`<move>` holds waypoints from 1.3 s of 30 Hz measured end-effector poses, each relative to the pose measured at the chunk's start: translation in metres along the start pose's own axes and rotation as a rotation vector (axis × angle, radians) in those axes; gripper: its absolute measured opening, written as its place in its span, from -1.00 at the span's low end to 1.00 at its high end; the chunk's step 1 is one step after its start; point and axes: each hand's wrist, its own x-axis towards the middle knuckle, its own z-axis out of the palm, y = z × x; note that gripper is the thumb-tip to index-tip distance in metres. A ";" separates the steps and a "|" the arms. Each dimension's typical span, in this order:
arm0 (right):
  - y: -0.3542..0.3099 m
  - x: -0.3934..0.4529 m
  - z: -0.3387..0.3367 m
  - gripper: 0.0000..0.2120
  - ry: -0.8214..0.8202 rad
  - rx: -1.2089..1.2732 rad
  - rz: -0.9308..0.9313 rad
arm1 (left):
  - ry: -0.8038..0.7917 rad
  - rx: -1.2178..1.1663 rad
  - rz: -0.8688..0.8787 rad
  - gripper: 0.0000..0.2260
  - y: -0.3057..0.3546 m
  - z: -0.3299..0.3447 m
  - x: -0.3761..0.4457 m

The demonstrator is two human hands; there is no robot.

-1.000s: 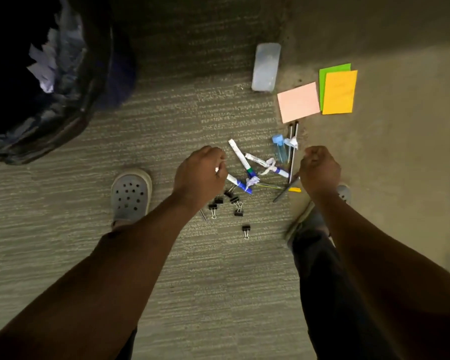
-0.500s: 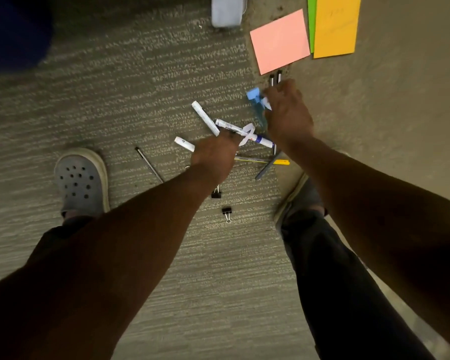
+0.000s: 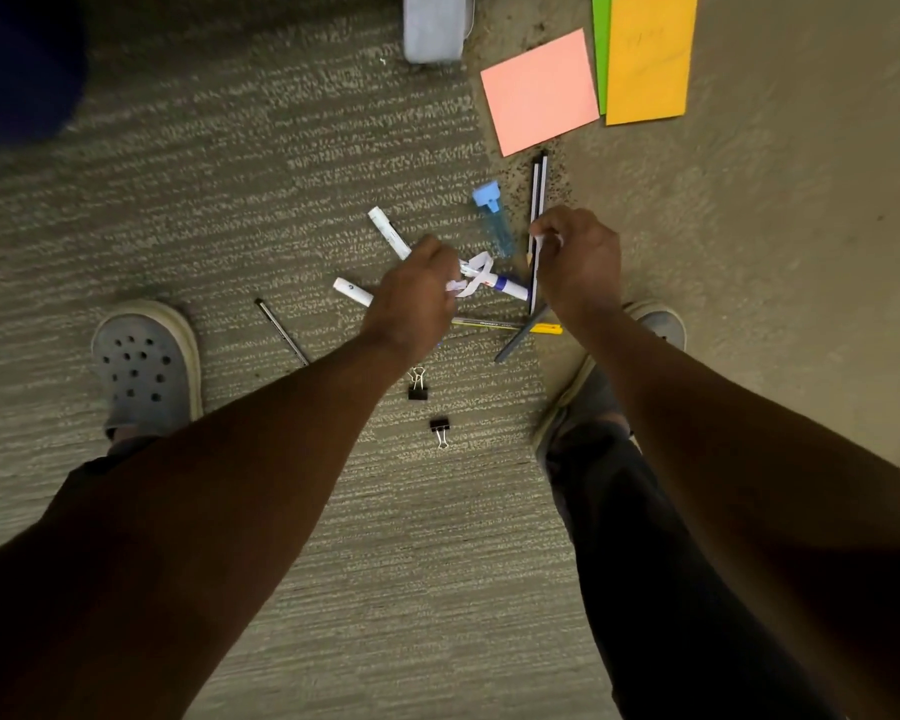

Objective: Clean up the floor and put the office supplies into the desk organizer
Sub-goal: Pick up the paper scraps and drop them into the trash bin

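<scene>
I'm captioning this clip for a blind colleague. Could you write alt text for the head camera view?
Seen from above, the left hand and right hand reach down into markers, pens and scraps of white paper scattered on carpet. Two binder clips lie nearer the person, and pink, green and orange sheets farther away.

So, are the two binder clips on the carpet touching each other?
Apart. The head view shows the upper binder clip and the lower binder clip with a clear strip of bare carpet between them.
</scene>
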 end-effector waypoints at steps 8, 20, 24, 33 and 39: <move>0.006 -0.005 0.011 -0.77 0.057 0.099 0.222 | 0.068 -0.018 -0.249 -0.86 0.030 0.028 0.040; 0.018 -0.006 -0.023 -0.79 -0.005 0.150 0.383 | 0.140 -0.331 -0.443 -0.83 0.022 -0.005 0.033; 0.007 -0.010 -0.031 -0.85 -0.025 0.394 0.537 | 0.081 -0.576 -0.692 -0.73 0.008 -0.041 0.014; -0.104 -0.018 -0.053 -0.82 -0.247 0.769 0.528 | 0.137 -0.700 -0.695 -0.69 0.015 -0.163 -0.026; -0.239 -0.027 -0.093 -0.67 -0.316 1.064 0.519 | 0.383 -0.729 -0.630 -0.67 0.027 -0.249 -0.051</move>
